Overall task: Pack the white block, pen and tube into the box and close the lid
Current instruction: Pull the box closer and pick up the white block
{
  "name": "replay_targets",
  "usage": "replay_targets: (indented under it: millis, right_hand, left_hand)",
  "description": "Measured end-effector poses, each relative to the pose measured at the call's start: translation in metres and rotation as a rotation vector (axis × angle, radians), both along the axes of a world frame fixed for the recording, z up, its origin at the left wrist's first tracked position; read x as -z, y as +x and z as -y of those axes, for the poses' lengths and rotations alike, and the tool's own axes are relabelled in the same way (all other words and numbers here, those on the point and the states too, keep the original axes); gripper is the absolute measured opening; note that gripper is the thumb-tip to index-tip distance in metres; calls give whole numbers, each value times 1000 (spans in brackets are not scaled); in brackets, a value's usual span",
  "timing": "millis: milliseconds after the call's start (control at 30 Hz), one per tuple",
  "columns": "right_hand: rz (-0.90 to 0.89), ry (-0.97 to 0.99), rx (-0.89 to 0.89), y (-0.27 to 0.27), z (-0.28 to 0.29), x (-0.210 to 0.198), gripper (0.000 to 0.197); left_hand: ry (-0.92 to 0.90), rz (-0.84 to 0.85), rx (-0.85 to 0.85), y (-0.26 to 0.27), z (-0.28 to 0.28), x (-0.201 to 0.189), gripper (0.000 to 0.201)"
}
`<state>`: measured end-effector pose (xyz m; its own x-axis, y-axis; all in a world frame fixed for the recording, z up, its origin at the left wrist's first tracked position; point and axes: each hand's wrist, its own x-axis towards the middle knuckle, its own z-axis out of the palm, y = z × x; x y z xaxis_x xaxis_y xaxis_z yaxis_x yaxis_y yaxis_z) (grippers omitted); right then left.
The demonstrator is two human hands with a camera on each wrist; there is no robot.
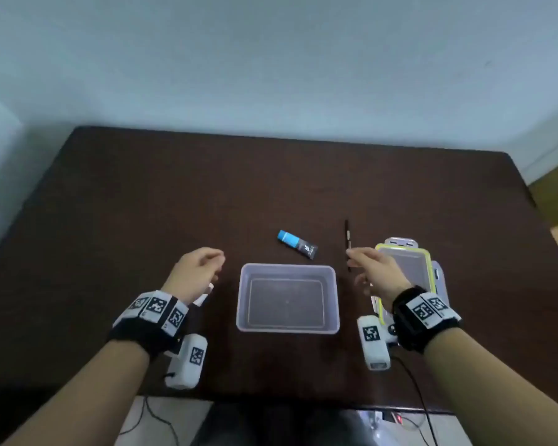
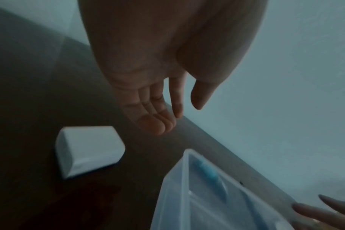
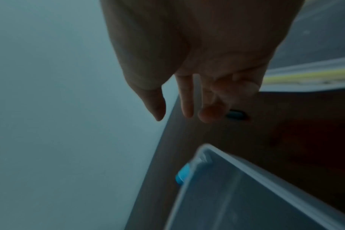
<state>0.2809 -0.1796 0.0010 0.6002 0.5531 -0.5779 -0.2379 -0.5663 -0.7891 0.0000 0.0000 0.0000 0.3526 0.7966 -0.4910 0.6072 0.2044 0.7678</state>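
Note:
A clear plastic box [image 1: 335, 297] sits empty in the middle of the dark table. Behind it lies the blue and black tube [image 1: 297, 248], and to its right rear the thin dark pen [image 1: 348, 241]. The white block [image 2: 89, 150] lies on the table under my left hand [image 1: 203, 268], mostly hidden in the head view [image 1: 203, 297]. That hand hovers above the block with relaxed fingers [image 2: 154, 124] and holds nothing. My right hand [image 1: 364, 268] hovers over the pen's near end, fingers [image 3: 187, 101] loosely extended and empty. The lid [image 1: 409, 272], with a yellow seal, lies right of the box, partly under my right wrist.
The table's far edge [image 1: 271, 136] meets a pale wall. Cables hang off the near edge [image 1: 413, 381]. Bare dark tabletop spreads to the left and behind the objects.

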Motion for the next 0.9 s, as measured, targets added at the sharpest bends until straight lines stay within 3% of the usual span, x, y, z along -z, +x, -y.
replay_targets:
  millis: [100, 333, 433, 667, 900]
  right_hand:
    - [-57, -21, 3, -17, 7, 40, 27]
    - [-182, 259, 148, -48, 24, 98, 30]
    - [-189, 370, 163, -51, 28, 108, 28]
    - [-101, 473, 132, -53, 31, 120, 31]
    - [-3, 450, 77, -58, 29, 119, 36]
  left_hand:
    - [-43, -18, 27, -4, 18, 30, 22]
    - [-67, 234, -59, -7, 51, 78, 33]
    - [-93, 341, -149, -9, 58, 96, 28]
    - [-13, 403, -120, -9, 64, 111, 29]
    - [89, 415, -129, -6, 82, 104, 31]
